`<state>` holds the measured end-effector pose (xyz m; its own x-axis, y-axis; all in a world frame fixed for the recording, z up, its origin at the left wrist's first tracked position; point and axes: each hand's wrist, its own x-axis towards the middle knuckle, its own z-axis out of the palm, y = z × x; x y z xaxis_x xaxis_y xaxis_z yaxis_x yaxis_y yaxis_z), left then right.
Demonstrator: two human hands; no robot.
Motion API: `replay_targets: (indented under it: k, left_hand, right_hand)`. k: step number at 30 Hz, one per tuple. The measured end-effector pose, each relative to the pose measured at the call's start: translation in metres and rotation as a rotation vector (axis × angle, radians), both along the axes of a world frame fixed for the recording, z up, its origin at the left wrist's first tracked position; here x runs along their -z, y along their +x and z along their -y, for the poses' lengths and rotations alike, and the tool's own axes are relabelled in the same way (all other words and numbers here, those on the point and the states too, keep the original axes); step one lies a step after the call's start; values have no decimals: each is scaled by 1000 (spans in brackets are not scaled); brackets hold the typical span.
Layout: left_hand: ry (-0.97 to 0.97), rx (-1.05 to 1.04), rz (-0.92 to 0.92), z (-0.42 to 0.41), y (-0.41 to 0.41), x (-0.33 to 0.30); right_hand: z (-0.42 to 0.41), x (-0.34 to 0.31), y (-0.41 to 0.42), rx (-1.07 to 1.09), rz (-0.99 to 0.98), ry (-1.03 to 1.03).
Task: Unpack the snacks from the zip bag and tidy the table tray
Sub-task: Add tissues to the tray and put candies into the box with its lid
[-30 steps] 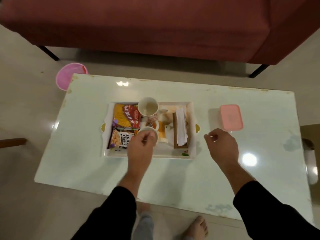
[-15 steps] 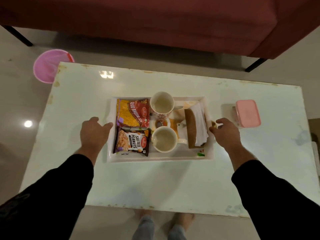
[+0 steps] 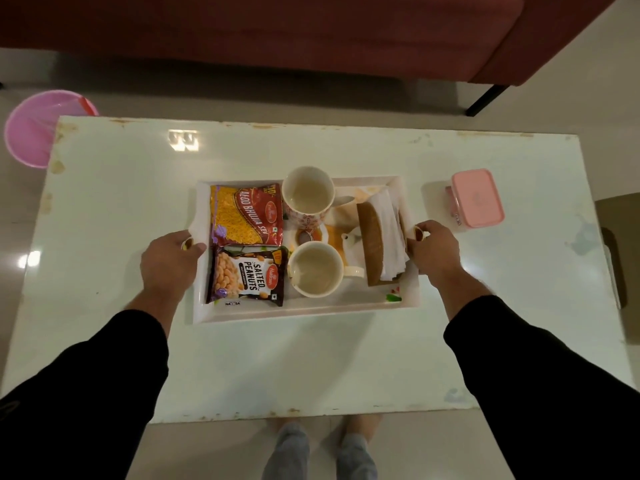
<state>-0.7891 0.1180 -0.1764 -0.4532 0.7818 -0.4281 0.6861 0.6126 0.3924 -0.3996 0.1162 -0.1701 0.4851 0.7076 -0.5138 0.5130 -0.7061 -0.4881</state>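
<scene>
A white rectangular tray (image 3: 298,311) sits mid-table. In it lie a yellow-red sev packet (image 3: 246,214) at the back left and a salted peanuts packet (image 3: 246,275) in front of it. Two white mugs stand beside them, one at the back (image 3: 307,195) and one nearer (image 3: 315,270). A brown holder with white napkins (image 3: 379,237) stands at the tray's right. My left hand (image 3: 169,261) grips the tray's left handle, and my right hand (image 3: 434,249) grips the right handle. No zip bag is in view.
A pink lidded box (image 3: 478,197) stands on the white table (image 3: 311,368) right of the tray. A pink bin (image 3: 33,128) is on the floor at the table's far left corner. A dark red sofa (image 3: 277,32) runs behind. My feet show below the near edge.
My left hand left the near mug and went to the tray's left handle. My right hand moved onto the right handle. Both hands now close on the tray.
</scene>
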Motion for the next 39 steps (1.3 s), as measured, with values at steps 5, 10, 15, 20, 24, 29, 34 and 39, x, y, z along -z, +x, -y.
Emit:
replay_targets:
  k: [5,10,15,20,24,29,34,39]
  left_hand:
    - [-1,-2,72,-7,14,1]
    - [-6,-1,102,-9,24,-2]
    - [-13,15,87,-9,22,-2]
    - [13,60,-52,-9,35,-14]
    - [361,81,-42,-17,60,-41]
    - [606,293,200,-36,137,-97]
    - [490,426,456,-38,243,-120]
    - [126,563,430,-47,334,-92]
  right_hand:
    - [10,-2,17,64,-7,-16]
    - [11,-2,27,91,-31,-16]
    - [12,0,26,98,-39,3]
    - [15,-8,31,27,83,14]
    - [11,-32,52,23,380,196]
    - [-8,-45,95,-21,388,174]
    - [-25,-45,112,-130,191,70]
    - [-25,-39,117,-148,133,50]
